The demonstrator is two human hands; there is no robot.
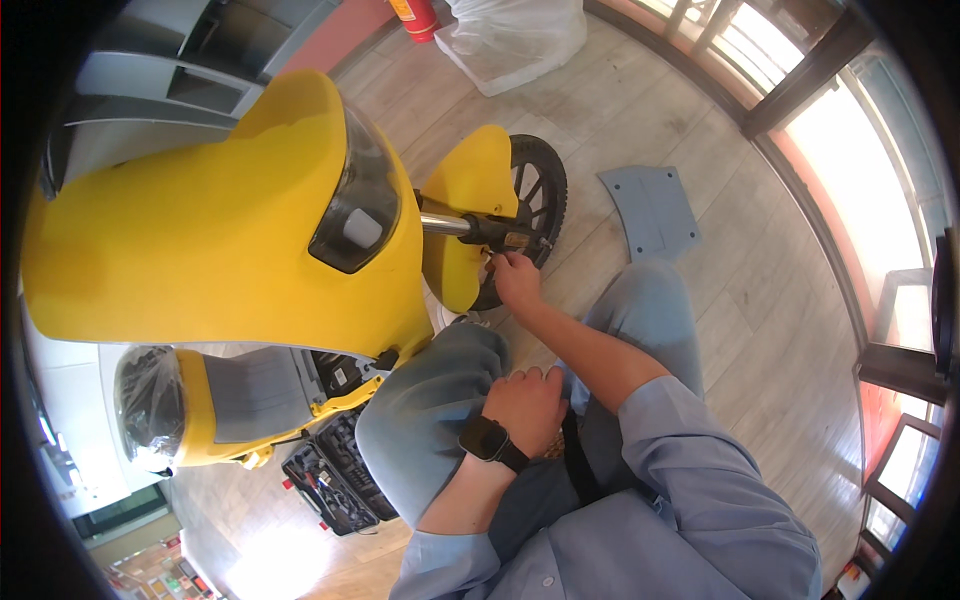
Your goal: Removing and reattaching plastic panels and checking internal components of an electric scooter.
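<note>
A yellow scooter or small motorcycle fills the left side, its front wheel (551, 190) beside a yellow front fender (470, 170) and a silver-and-black fork leg (447, 224). My right hand (516, 282) reaches to the lower end of the fork, fingers pinched against the fender's edge. Whatever small part sits between those fingertips is too small to make out. Wearing a black watch (485, 438), my left hand (527, 408) lies between my thighs with its fingers curled in. Its fingertips are hidden, so any thing held there does not show.
A grey-blue panel with corner holes (655, 212) lies on the wooden floor beyond my knee. Below the scooter's grey seat (258, 395), an open tool case (335, 485) lies on the floor. A white plastic bag (515, 45) and red extinguisher (414, 18) stand at the back.
</note>
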